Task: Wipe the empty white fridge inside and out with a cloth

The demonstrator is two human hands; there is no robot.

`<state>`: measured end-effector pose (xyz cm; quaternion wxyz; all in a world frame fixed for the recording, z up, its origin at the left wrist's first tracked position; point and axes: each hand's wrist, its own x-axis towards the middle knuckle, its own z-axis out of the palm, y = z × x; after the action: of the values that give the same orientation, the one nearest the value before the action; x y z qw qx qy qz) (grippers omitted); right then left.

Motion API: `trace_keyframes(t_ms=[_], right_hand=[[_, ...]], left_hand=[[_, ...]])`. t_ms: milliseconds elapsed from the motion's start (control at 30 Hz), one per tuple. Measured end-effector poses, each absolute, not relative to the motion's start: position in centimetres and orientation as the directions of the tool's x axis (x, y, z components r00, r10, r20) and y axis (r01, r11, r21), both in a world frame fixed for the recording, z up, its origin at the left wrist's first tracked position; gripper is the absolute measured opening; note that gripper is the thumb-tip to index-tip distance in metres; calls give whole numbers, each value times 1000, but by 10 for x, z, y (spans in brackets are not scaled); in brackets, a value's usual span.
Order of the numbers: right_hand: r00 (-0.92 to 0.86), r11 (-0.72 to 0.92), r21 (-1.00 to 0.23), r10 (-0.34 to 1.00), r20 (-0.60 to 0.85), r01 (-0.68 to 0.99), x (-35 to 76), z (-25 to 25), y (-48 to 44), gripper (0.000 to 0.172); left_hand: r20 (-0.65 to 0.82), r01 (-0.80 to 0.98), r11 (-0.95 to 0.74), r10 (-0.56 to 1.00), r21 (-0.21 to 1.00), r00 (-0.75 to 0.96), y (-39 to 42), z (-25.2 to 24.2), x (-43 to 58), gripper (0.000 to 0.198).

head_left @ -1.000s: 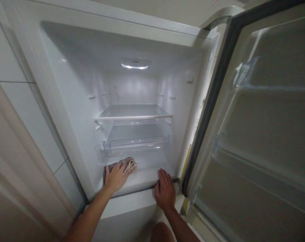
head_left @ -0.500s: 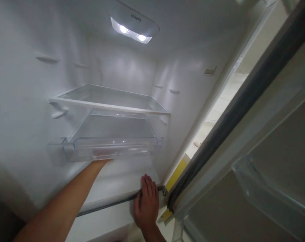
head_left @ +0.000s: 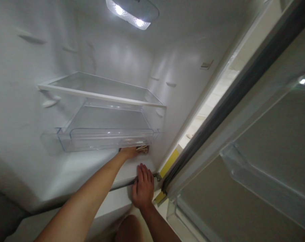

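Observation:
My left hand [head_left: 129, 153] reaches into the fridge below the clear drawer [head_left: 112, 138]. It is closed on a dark striped cloth [head_left: 142, 149], pressed against the fridge's inner floor [head_left: 92, 164] near the back right. The drawer's front partly hides the fingers and cloth. My right hand [head_left: 144, 188] rests on the front edge of the fridge floor, near the hinge corner. Its fingers are stretched out and lie flat, with the thumb a little apart, and it holds nothing.
Above the drawer sits a glass shelf [head_left: 102, 88] with a white rim. A lit lamp [head_left: 128, 15] is on the ceiling. The open fridge door [head_left: 218, 168], with a dark gasket and clear bins, stands at the right. My knee [head_left: 129, 228] shows below.
My left hand has moved right beneath the drawer, and the striped cloth has come into sight. My right hand stays on the edge. The view has tilted down slightly.

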<state>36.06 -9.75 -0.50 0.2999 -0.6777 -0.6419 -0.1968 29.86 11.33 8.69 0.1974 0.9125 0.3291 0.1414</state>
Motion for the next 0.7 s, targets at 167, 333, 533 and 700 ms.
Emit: trace_keyframes(t_ms=[167, 333, 533, 700], right_hand=[[144, -30, -186, 757, 637, 982, 358, -5, -97, 62], [146, -37, -177, 737, 660, 984, 356, -5, -96, 59], [151, -49, -167, 713, 684, 985, 356, -7, -93, 59], [118, -17, -148, 694, 710, 989, 359, -9, -94, 61]], left_hand=[[145, 500, -753, 603, 427, 784, 60, 86, 247, 47], [96, 689, -643, 750, 334, 654, 57, 84, 155, 50], [94, 928, -326, 945, 179, 314, 95, 83, 94, 57], [133, 954, -235, 968, 184, 213, 126, 78, 140, 57]])
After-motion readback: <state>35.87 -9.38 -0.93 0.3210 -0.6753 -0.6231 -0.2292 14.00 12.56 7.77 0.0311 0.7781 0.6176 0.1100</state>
